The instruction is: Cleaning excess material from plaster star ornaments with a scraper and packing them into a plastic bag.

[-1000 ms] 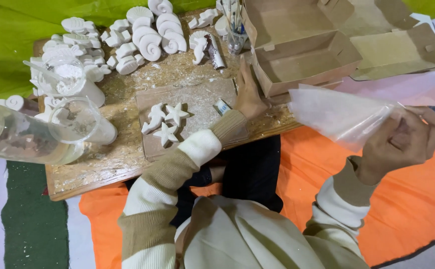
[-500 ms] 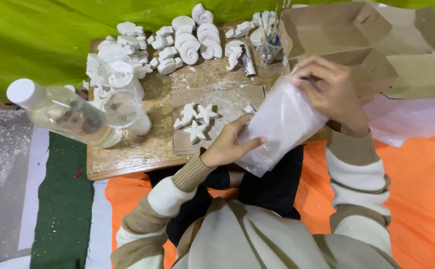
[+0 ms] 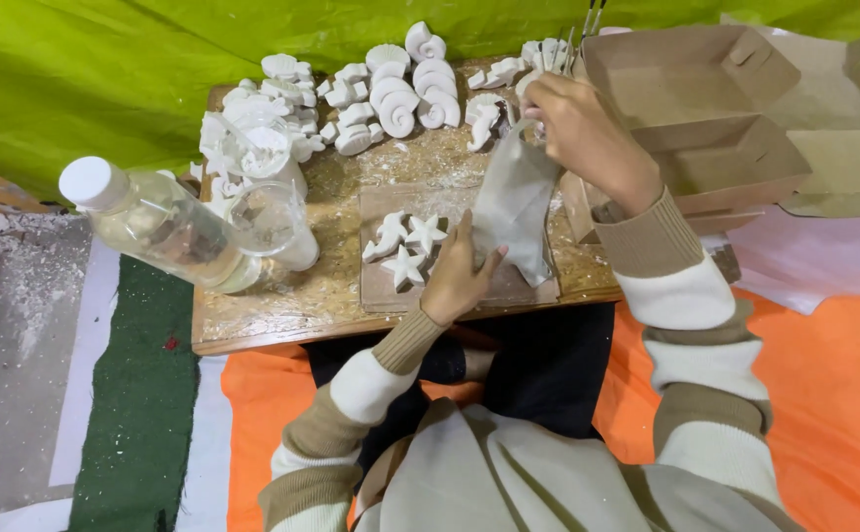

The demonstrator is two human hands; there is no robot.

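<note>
Big green sheet [image 3: 105, 69] draped across the back, orange cloth [image 3: 834, 394] spread over the floor on the near side. Low wooden desk [image 3: 282, 320] in the middle, dusted with white powder. Open cardboard box [image 3: 706, 118] parked at the desk's right end, two compartments showing. Clear plastic bottle [image 3: 159, 225] with a white cap lying tilted at the left edge, just beside a clear plastic cup [image 3: 270, 222].

Translucent plastic bag [image 3: 517, 202] hung over the desk between both hands, right above the small brown board [image 3: 450, 286]. Right hand [image 3: 578, 133] up at the bag's top, grip pinched shut on its mouth. Left hand [image 3: 458, 276] lower down, palm resting over the board and fingers pressed against the bag's side; couldn't tell if that grip was really closed on the bag or just touching it.

Heap of white plaster shells [image 3: 391, 89] piled along the far edge of the desk. Three little white plaster stars [image 3: 405, 246] sat on the board, just left of the left hand. Couple of thin metal tools [image 3: 588, 25] poking up behind the box, too small to make out.
</note>
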